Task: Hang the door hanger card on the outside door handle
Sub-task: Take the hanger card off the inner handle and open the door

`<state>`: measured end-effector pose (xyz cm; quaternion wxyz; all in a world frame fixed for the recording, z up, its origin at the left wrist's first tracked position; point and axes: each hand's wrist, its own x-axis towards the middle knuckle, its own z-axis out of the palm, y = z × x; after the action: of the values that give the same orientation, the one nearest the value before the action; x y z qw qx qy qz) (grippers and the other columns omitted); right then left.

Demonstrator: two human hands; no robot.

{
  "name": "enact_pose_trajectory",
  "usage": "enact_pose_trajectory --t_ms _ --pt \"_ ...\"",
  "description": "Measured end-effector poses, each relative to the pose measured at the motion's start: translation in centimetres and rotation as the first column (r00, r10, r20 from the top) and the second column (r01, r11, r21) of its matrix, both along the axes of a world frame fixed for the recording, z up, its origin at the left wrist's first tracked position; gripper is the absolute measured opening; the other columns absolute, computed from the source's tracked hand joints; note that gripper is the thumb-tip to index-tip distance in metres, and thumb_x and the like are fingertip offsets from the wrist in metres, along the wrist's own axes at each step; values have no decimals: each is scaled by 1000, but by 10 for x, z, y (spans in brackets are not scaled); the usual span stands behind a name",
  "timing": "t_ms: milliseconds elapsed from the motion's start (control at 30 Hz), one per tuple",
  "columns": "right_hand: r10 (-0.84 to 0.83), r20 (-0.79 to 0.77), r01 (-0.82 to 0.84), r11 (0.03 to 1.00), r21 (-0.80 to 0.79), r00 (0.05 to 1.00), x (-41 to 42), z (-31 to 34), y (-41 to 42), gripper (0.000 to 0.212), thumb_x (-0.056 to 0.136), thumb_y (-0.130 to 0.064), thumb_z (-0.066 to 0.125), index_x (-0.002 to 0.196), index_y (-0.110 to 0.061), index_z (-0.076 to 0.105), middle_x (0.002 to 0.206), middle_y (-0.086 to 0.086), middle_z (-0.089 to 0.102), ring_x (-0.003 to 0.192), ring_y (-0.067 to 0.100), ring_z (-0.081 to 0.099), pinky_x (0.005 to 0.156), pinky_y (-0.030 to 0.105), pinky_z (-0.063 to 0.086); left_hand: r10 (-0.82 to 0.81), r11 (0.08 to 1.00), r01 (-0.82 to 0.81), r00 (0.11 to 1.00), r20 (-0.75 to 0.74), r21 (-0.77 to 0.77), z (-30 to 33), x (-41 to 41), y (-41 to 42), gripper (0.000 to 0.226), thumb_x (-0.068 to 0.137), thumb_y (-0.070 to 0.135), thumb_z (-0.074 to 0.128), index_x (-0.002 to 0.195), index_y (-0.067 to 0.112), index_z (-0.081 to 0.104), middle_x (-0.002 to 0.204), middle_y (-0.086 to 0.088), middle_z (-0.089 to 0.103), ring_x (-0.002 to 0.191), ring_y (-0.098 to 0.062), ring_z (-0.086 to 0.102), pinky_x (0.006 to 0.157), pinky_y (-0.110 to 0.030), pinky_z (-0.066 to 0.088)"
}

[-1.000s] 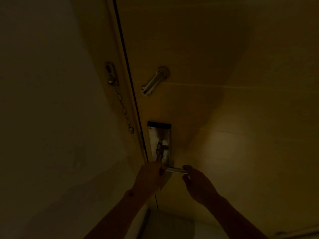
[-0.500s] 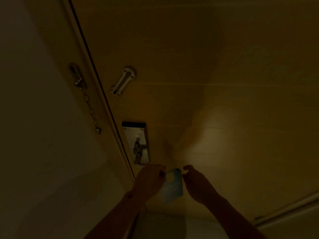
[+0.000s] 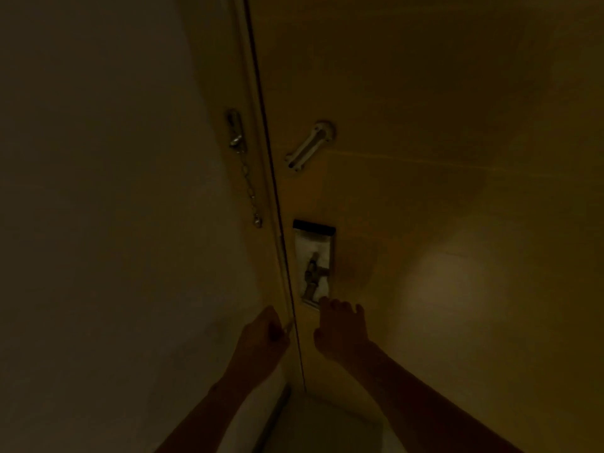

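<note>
The scene is very dim. My left hand (image 3: pixel 263 336) is closed near the door's edge gap, and a thin pale sliver of the door hanger card (image 3: pixel 289 325) sticks out of it, seen edge-on. My right hand (image 3: pixel 340 326) lies over the inside door handle just under the metal lock plate (image 3: pixel 314 253), fingers curled on it. The handle lever itself is hidden beneath that hand. The wooden door (image 3: pixel 425 158) stands against its frame, so the outside handle is out of sight.
A security chain (image 3: pixel 248 188) hangs from the frame at the left. Its slotted catch (image 3: pixel 309 147) is fixed to the door above the lock plate. A plain wall (image 3: pixel 98 191) fills the left, and pale floor shows between my forearms.
Half a second ago both hands held the bluish card flat before the door. Now only the left hand has it, shifted left to the door's edge, and the right hand has risen onto the handle.
</note>
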<state>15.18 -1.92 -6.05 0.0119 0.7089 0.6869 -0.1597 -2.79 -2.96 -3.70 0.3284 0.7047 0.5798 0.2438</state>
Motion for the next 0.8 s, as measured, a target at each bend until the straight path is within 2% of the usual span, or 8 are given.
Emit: enact_pose_trajectory --t_ms 133,233,300,400,500,567,633,800 --pt "-46 80 41 997 67 996 -3 -14 2 61 89 -28 51 143 -17 25 134 9 45 120 29 45 101 45 33 108 992 -99 987 118 -83 11 -11 7 14 90 13 61 79 8 52 68 -5 57 57 -12 53 51 -20 44" --pt "-47 58 37 985 169 997 -3 -26 1 55 87 -21 51 139 -16 32 126 8 50 112 26 49 93 39 38 183 980 -167 967 175 -106 17 -20 6 10 90 9 60 82 13 56 72 -2 61 55 -4 54 48 -11 42" --pt "-52 5 50 984 169 999 -2 -31 1 54 86 -18 52 137 -15 33 124 7 51 109 25 51 90 37 40 248 965 -222 948 201 -140 22 -26 3 7 88 9 62 85 14 58 79 -7 66 61 -7 59 50 -11 43" --pt "-44 -131 69 979 191 990 -1 -37 1 53 83 -10 53 134 -13 37 121 8 53 107 25 53 88 36 43 390 919 -354 880 271 -173 27 -36 -10 6 84 6 64 83 11 61 84 -11 70 74 -23 66 60 -22 46" --pt "-48 -293 101 980 169 955 1 -42 0 53 83 -2 53 134 -8 42 123 10 56 111 28 55 93 39 45 432 901 -400 858 279 -166 31 -41 -23 5 82 4 65 83 6 61 85 -16 69 78 -29 66 64 -29 48" --pt "-34 -341 107 975 197 939 0 -42 -3 46 81 1 54 126 -6 49 116 11 61 104 27 59 89 41 49 429 903 -401 866 256 -157 35 -46 -30 6 82 5 66 82 6 60 86 -18 69 78 -30 67 65 -33 49" --pt "-20 -320 93 972 214 947 -2 -41 -7 39 81 1 55 120 -6 52 111 10 63 99 25 61 86 40 51 420 907 -395 877 232 -149 40 -51 -35 7 82 7 66 80 9 60 83 -16 69 75 -28 67 63 -30 49" --pt "-22 -302 90 973 214 953 -12 -42 -32 40 85 -3 55 125 -7 51 116 9 63 107 25 60 91 39 50 409 912 -391 888 209 -124 52 -68 -44 12 81 10 69 76 17 60 70 -3 61 58 -12 57 51 -22 42"
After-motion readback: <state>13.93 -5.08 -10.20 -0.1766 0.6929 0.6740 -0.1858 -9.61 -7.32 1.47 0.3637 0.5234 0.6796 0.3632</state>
